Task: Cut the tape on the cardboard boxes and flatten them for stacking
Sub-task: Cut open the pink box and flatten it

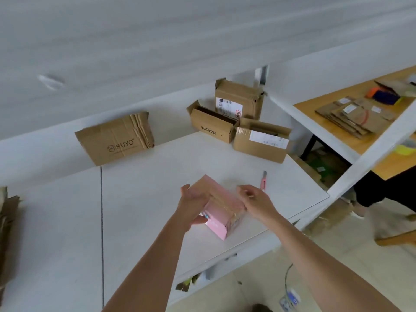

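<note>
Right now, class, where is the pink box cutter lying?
In the head view, the pink box cutter lies on the white table, just beyond the right hand, right of the pink box.

On my feed, non-task items only. One white table (146, 199), a dark seam (101, 221) running down its left part. One white wall (157, 52) behind it. One white shelf frame (369, 154) at right, with a wooden shelf board (315, 109). On that board I see an orange-and-blue object (382, 94), too blurred to name. Pale tiled floor (337, 255) below, a cable (288, 273) lying on it.
</note>
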Available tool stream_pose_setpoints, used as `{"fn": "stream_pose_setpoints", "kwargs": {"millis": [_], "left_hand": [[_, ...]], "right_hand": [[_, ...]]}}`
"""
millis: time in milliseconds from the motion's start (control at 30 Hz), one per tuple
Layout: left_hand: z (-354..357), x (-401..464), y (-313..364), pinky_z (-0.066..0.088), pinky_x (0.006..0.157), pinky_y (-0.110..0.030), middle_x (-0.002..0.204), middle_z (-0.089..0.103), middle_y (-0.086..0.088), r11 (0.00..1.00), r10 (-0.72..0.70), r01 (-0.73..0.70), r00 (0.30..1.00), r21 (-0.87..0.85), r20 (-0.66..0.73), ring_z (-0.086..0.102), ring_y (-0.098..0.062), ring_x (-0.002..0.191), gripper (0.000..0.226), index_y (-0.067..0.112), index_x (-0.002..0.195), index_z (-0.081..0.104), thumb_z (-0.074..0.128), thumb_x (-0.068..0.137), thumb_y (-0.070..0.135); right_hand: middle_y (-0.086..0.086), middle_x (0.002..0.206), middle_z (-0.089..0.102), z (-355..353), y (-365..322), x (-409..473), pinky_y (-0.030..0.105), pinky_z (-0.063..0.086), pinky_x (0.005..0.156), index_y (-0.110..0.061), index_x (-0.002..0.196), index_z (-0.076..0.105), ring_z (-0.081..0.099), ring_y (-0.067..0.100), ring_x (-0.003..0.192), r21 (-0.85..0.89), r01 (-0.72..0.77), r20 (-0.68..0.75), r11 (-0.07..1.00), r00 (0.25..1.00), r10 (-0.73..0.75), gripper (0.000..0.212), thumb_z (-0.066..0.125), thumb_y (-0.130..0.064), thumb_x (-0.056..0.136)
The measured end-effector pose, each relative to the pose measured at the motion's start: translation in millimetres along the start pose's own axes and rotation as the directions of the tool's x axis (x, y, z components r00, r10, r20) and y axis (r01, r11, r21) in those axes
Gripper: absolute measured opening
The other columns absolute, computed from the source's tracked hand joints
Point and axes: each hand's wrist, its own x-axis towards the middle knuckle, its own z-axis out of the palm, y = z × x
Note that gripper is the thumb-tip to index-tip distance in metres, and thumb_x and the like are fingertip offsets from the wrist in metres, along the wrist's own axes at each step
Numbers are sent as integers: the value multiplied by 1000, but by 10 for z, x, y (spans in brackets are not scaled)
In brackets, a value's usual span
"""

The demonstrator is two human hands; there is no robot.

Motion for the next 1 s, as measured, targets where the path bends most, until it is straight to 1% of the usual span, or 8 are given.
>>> {"fn": "stream_pose_setpoints", "kwargs": {"millis": [67, 167, 300, 500, 667, 800, 867, 1000], "left_hand": [[36, 11, 16, 61, 65, -39, 110, 56, 4, 1000, -18, 17, 997, -4, -71, 66, -27, 102, 78, 29, 150, 16, 63, 89, 17], [99, -32, 24, 60, 59, -35, 104, 53, 2, 999, -42, 46, 984, 16, -172, 68, -33, 96, 75, 26, 150, 17, 63, 90, 22], [194, -80, -8, 56, 53, -32, 108, 57, -7, 998, -6, 25, 960, 63, -280, 66, -35, 93, 57, 23, 142, 29, 59, 93, 25], [291, -169, -67, 60, 61, -34, 113, 63, -10, 999, -45, 45, 935, -8, -353, 67, -30, 72, 66, 33, 152, 20, 56, 97, 28], [387, -276, -75, 60, 65, -37, 125, 55, -5, 984, -96, 36, 932, -174, -351, 72, -30, 83, 80, 31, 156, 14, 63, 93, 22], [468, -309, -15, 61, 72, -47, 137, 50, -9, 967, -114, 38, 948, -250, -297, 71, -34, 91, 85, 30, 157, 11, 62, 91, 8], [475, -329, 0, 61, 70, -47, 138, 49, -10, 956, -123, 43, 957, -292, -263, 70, -35, 92, 86, 29, 157, 12, 59, 91, 2], [446, -336, -42, 60, 73, -50, 135, 52, -11, 930, -136, 40, 961, -364, -242, 71, -36, 91, 80, 31, 153, 24, 61, 90, -2]], "right_hand": [[8, 117, 64, -151, 167, 199, 26, 43, 86, -22, 136, 55, 56, 19, 104, -409, 29, -146, 912, 985, -97, 37, 53, -29, 101], [11, 128, 42, -342, 389, 333, 37, 48, 88, -34, 145, 37, 39, 28, 119, -725, -1, 50, 689, 997, 53, 69, 72, -25, 87], [3, 116, 52, -416, 578, 440, 33, 47, 84, -26, 112, 60, 45, 24, 121, -866, 289, 249, 408, 957, -150, 23, 64, -33, 91], [2, 110, 63, -607, 566, 616, 34, 43, 81, -16, 110, 60, 55, 23, 111, -852, 503, 446, 144, 843, -302, 19, 52, -21, 94], [-3, 84, 62, -786, 379, 616, 28, 52, 66, -18, 97, 54, 60, 15, 77, -745, 470, 185, 474, 828, -529, 17, 59, -34, 95], [-1, 67, 55, -687, 20, 494, 25, 45, 51, -13, 90, 52, 54, 11, 57, -237, 535, -59, 811, 825, -561, 9, 61, -11, 93], [-1, 70, 60, -593, -167, 393, 20, 44, 49, -11, 98, 59, 55, 7, 58, 79, 534, -98, 842, 845, -526, 6, 56, -6, 96], [5, 79, 70, -340, -362, 245, 34, 60, 77, -8, 99, 68, 67, 14, 76, 579, 179, 71, 795, 961, -268, 11, 58, -10, 97]]}}
